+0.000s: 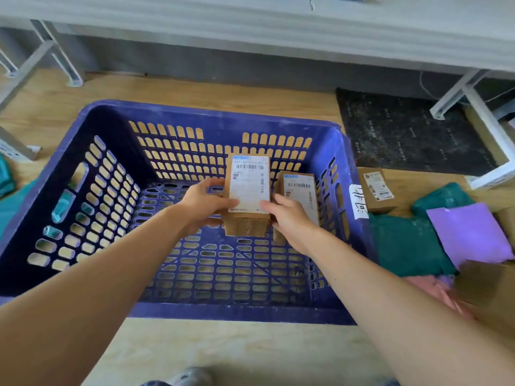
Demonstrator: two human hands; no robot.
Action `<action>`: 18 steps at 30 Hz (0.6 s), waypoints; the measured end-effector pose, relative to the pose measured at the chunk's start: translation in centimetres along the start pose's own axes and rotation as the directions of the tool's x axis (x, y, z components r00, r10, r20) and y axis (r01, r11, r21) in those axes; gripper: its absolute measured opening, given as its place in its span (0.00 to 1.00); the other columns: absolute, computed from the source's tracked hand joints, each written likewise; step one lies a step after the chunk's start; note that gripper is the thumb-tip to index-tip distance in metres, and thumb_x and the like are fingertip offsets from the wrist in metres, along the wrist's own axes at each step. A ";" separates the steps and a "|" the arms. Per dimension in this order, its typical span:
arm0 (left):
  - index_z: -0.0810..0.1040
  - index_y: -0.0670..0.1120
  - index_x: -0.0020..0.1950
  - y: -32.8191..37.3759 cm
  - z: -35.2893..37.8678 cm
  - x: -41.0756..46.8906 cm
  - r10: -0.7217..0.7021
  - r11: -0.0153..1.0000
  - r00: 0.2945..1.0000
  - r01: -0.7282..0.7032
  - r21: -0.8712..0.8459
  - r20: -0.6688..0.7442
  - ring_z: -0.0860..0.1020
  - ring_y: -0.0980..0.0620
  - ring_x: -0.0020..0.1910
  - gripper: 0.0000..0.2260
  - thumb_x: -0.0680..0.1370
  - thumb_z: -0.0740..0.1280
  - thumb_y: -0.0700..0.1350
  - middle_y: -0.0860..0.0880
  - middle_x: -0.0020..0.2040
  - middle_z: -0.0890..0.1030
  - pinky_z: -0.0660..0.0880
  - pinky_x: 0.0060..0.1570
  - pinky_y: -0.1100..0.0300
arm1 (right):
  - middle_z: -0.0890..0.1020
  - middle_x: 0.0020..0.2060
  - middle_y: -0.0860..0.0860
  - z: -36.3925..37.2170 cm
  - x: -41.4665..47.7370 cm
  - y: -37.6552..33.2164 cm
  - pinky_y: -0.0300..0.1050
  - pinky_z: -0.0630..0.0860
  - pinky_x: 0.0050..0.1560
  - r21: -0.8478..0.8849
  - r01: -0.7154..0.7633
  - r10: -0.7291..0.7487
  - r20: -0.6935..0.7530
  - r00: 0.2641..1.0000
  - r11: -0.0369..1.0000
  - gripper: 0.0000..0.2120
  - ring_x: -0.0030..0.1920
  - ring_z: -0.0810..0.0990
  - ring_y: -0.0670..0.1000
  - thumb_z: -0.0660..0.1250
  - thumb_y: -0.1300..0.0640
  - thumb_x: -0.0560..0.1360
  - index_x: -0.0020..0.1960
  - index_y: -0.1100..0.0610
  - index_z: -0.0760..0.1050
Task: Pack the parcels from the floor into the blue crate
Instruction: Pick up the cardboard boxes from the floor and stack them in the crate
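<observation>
Wood floor (pixel 223 346) runs under a long table (pixel 250 32), with a dark mat (pixel 404 132) at the far right and the blue crate (pixel 195 111) in the middle. Packing looks barely begun. One box (pixel 299 190) already lies in the crate against its right wall, and a held box (pixel 249 188) is inside the crate just to its left, label up. I cannot tell whether its lower end touches the crate bottom yet. The rest of the crate bottom shows bare grid.

Plenty is left outside. A third box (pixel 377 190) sits on the floor just beyond the right wall, near the white tag (pixel 359 201) on the rim. Beside it lie green bags (pixel 407 246), a purple bag (pixel 468 232) and something pink (pixel 440 293). More green bags (pixel 7 179) show at the left, partly behind the crate wall. So I judge most of the job remains.

Both hands are on the held box. The left hand (pixel 204 203) grips its left side, thumb (pixel 225 203) flat on the label and the fingers curled behind, out of sight. The right hand (pixel 289 218) clasps the right edge the same way, thumb (pixel 269 206) on the label's lower corner, pressed between the two boxes. Neither hand is spread wide; each is closed just to the box's thickness.
</observation>
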State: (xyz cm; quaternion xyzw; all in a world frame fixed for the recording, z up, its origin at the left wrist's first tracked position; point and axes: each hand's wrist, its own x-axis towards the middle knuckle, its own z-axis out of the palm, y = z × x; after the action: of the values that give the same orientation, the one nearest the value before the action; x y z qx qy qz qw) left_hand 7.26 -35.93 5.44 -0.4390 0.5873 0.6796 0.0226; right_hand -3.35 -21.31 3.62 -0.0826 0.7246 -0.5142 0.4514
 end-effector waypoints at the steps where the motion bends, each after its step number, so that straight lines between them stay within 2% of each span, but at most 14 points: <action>1: 0.68 0.50 0.67 -0.2 0.3 0.2 -0.007 1.000 1.000 0.007 -0.017 0.014 0.81 0.48 0.48 0.25 0.73 0.71 0.35 0.47 0.50 0.82 0.79 0.48 0.46 | 0.80 0.60 0.50 0.0 0.2 0.2 0.46 0.74 0.60 -0.074 0.028 -0.031 -0.032 0.999 0.997 0.16 0.59 0.77 0.50 0.63 0.58 0.78 0.66 0.54 0.73; 4: 0.67 0.48 0.68 -0.9 1.1 0.9 -0.025 0.999 0.999 0.026 -0.034 0.030 0.80 0.48 0.50 0.27 0.74 0.67 0.30 0.45 0.54 0.81 0.79 0.40 0.53 | 0.80 0.59 0.51 -0.2 0.4 0.5 0.46 0.76 0.60 -0.261 0.105 -0.135 -0.100 0.986 0.960 0.15 0.59 0.78 0.51 0.65 0.62 0.77 0.64 0.57 0.75; 8: 0.65 0.49 0.70 -2.1 1.8 2.1 -0.045 0.998 0.998 0.046 -0.032 0.039 0.77 0.44 0.58 0.30 0.73 0.66 0.28 0.44 0.61 0.77 0.78 0.52 0.46 | 0.83 0.54 0.53 -0.2 0.9 0.6 0.50 0.78 0.55 -0.475 0.140 -0.250 -0.178 0.952 0.869 0.10 0.54 0.80 0.53 0.67 0.63 0.75 0.55 0.60 0.80; 11: 0.64 0.47 0.72 -2.5 2.5 2.4 -0.037 0.999 0.999 0.038 -0.006 0.027 0.76 0.43 0.60 0.30 0.73 0.65 0.27 0.44 0.64 0.75 0.79 0.49 0.48 | 0.84 0.47 0.57 -0.1 1.7 0.8 0.53 0.79 0.51 -0.554 0.082 -0.268 -0.263 0.927 0.828 0.07 0.48 0.82 0.56 0.69 0.62 0.73 0.49 0.65 0.80; 15: 0.63 0.46 0.73 -2.7 3.5 2.3 -0.025 1.000 0.998 0.024 0.015 0.055 0.74 0.44 0.63 0.31 0.74 0.63 0.27 0.45 0.67 0.72 0.78 0.40 0.56 | 0.84 0.43 0.57 0.1 2.4 1.5 0.44 0.78 0.39 -0.587 0.025 -0.275 -0.341 0.899 0.809 0.06 0.42 0.81 0.54 0.66 0.64 0.75 0.42 0.66 0.78; 16: 0.64 0.46 0.72 -2.7 3.7 2.4 -0.022 1.000 0.998 0.021 0.009 0.066 0.74 0.44 0.62 0.29 0.74 0.63 0.27 0.45 0.66 0.73 0.78 0.39 0.57 | 0.84 0.43 0.57 0.2 2.5 1.6 0.41 0.76 0.36 -0.601 0.023 -0.283 -0.341 0.896 0.799 0.07 0.41 0.80 0.53 0.65 0.64 0.75 0.41 0.65 0.77; 18: 0.66 0.47 0.70 -2.6 3.9 2.5 -0.008 1.000 0.997 0.008 0.011 0.070 0.74 0.45 0.62 0.27 0.75 0.62 0.27 0.47 0.65 0.74 0.77 0.41 0.58 | 0.83 0.48 0.55 0.4 2.6 1.8 0.41 0.75 0.36 -0.627 0.036 -0.293 -0.313 0.903 0.778 0.06 0.45 0.80 0.53 0.64 0.63 0.76 0.42 0.64 0.76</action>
State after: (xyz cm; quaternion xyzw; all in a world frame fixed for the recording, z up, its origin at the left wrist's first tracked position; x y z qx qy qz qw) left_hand 4.92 -33.09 1.56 -0.4171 0.5880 0.6914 0.0483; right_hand -3.92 -22.29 0.62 -0.1824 0.9158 -0.2980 0.1979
